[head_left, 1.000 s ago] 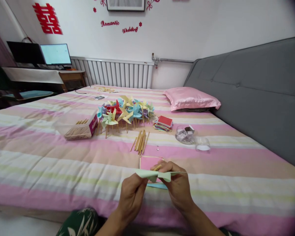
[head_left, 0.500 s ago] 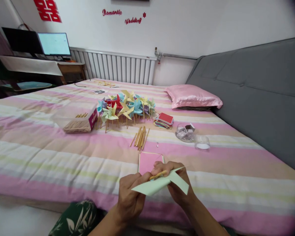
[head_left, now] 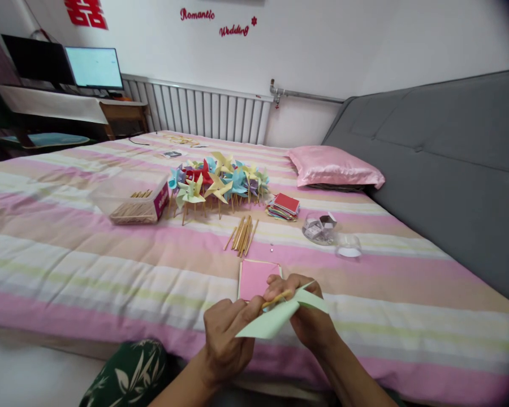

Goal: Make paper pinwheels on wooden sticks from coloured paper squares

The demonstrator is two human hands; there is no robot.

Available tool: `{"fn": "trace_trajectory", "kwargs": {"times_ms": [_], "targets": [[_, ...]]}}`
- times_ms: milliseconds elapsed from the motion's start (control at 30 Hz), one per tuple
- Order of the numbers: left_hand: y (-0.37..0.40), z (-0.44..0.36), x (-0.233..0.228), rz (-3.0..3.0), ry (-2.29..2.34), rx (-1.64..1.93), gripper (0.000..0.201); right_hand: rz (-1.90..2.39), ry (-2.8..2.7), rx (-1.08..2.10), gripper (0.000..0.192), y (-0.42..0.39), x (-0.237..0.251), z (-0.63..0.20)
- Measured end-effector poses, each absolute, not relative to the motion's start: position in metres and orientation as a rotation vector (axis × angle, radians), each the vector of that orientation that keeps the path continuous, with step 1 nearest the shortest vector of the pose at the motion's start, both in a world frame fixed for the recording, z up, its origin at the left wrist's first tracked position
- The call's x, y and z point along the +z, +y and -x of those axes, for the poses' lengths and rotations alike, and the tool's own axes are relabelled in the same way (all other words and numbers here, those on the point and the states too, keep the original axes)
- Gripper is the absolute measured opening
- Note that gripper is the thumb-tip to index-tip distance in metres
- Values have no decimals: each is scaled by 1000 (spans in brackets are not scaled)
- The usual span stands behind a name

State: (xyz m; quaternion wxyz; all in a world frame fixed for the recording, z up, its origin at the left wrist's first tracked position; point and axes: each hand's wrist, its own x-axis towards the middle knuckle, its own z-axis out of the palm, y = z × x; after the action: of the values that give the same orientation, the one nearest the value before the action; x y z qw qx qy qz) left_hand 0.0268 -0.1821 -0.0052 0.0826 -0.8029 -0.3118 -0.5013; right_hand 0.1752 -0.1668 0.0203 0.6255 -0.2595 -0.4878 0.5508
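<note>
Step in hand: a pale green paper square (head_left: 280,317) is held between both hands at the near edge of the bed (head_left: 68,254), with a wooden stick (head_left: 275,299) laid against its middle; this reads as the fixing of the paper to the stick, not yet finished.
Left hand: the left hand (head_left: 224,333) has its fingers closed on the paper's near-left part, thumb on top.
Right hand: the right hand (head_left: 303,316) pinches the stick and the paper's centre together, fingers closed round both (the fingertips are partly hidden by the sheet).
Next move: it would call for a steady pinch at the centre, so that the folded points do not spring apart; whether a pin is already in place, I cannot tell.
Just beyond the hands: a pink paper stack (head_left: 258,278) lies flat on the bed, touching or nearly under the right hand.
Farther off: a loose bundle of sticks (head_left: 242,234); beyond it a heap of finished pinwheels (head_left: 218,183); to their left a box of sticks (head_left: 138,206); to the right a pile of coloured paper (head_left: 283,207), a clear tub (head_left: 320,229) and a tape roll (head_left: 348,247); a pink pillow (head_left: 335,168) at the far right.
In the way: nothing lies between the hands and the sticks; only the pink stack sits close.
</note>
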Motion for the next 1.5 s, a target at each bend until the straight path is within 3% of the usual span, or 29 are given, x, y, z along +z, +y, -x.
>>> {"fn": "trace_trajectory", "kwargs": {"times_ms": [633, 1300, 1500], "targets": [[-182, -30, -20, 2481, -1032, -1707, 38, 630, -1291, 1110, 21, -163, 10, -184], [-179, -29, -24, 2498, -997, -1765, 47, 553, -1168, 1298, 18, -159, 1, -186], [-180, -30, -19, 2483, -985, -1759, 42, 562, -1162, 1389, 17, -158, 1, -185]]}}
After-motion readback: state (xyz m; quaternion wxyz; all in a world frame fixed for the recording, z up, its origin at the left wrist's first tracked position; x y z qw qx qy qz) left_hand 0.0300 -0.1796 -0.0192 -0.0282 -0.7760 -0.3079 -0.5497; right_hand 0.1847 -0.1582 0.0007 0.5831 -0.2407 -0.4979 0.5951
